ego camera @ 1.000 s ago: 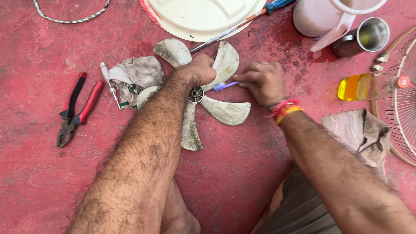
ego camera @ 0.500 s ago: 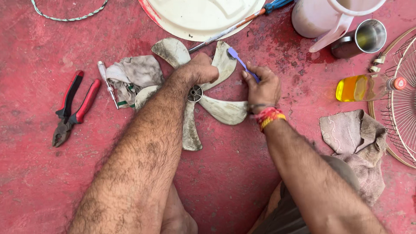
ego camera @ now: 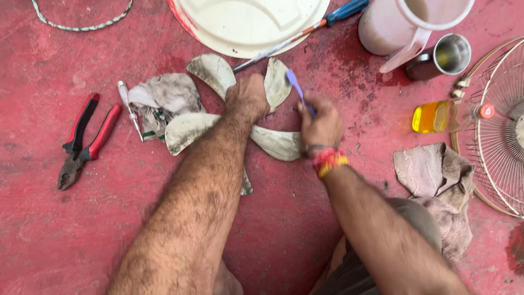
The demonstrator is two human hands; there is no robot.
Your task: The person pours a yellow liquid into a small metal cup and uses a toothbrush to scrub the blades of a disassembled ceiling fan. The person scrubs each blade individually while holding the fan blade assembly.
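Note:
A dirty grey fan blade (ego camera: 278,143) lies flat on the red floor. My left hand (ego camera: 248,98) presses down on its hub and covers it. My right hand (ego camera: 322,124) grips a purple toothbrush (ego camera: 295,84), whose handle sticks up and away from me. The brush head is hidden under my fingers, at the blade just right of the hub. A red and yellow thread band is on my right wrist.
Red-handled pliers (ego camera: 84,139), a small white screwdriver (ego camera: 130,109) and a dirty rag (ego camera: 164,98) lie left. A white basin (ego camera: 245,24) and blue-handled tool (ego camera: 305,30) are behind. Right: pink jug (ego camera: 398,27), steel cup (ego camera: 447,54), yellow oil bottle (ego camera: 436,116), wire fan guard (ego camera: 499,125), cloth (ego camera: 436,175).
My right hand turned the toothbrush from lying flat toward the hub to pointing up and away, and shifted along the right blade. My left hand stayed on the hub.

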